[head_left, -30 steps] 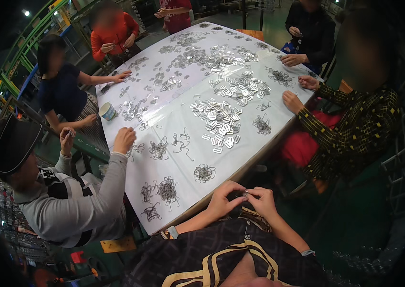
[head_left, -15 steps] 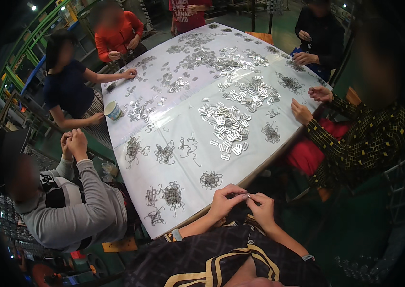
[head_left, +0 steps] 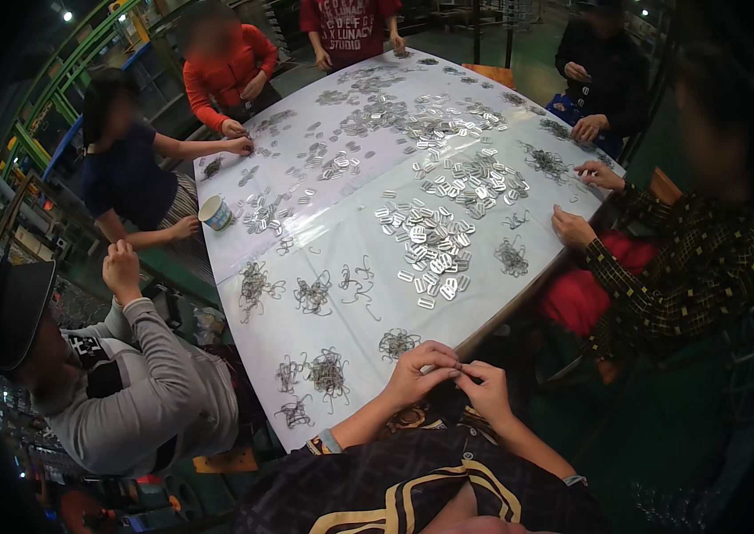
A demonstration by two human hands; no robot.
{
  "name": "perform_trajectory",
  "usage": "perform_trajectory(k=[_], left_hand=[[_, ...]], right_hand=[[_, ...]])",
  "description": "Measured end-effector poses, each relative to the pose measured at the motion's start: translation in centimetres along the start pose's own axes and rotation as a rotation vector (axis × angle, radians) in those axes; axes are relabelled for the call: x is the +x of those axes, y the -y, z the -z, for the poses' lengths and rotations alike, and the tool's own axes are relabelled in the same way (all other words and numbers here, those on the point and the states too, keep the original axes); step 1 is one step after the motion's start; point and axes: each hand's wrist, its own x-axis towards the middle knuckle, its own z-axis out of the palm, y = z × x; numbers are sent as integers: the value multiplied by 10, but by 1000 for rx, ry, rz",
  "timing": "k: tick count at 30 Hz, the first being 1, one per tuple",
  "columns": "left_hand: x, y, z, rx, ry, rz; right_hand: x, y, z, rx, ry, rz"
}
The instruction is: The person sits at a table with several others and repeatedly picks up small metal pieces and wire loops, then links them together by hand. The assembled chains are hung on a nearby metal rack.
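Observation:
Both my hands meet at the near edge of the white-covered table, fingertips together. My left hand (head_left: 419,374) is closed in a pinch, its thumb and forefinger touching those of my right hand (head_left: 484,390), which is pinched too. Whatever lies between the fingertips is too small and too covered to make out. Just beyond my left hand is a small tangle of bent wire hooks (head_left: 398,343). A larger heap of wire hooks (head_left: 328,374) lies to its left. Farther off spreads a pile of flat silver slotted buckles (head_left: 430,240).
The white table (head_left: 306,245) carries more hook heaps, including one by its right edge (head_left: 511,258). A paper cup (head_left: 215,213) stands at the left edge. Several co-workers surround the table; one in a grey sleeve (head_left: 159,360) sits at left, one in a patterned sleeve (head_left: 653,214) at right.
My hands stay pinched together in nearly the same place. The view has shifted slightly. The co-worker at the far end now reaches a hand to the table, and the one in orange reaches lower.

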Motion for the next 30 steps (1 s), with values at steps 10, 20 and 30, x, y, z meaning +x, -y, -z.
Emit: perform_trajectory(k=[10, 20, 30], left_hand=[[5, -4, 19, -247, -89, 105], [-5, -5, 20, -161, -180, 188], [10, -4, 12, -9, -317, 203]], right_hand=[[64, -25, 19, -262, -74, 132], [150, -65, -27, -578, -189, 132], [103, 6, -17, 344, 66, -238]])
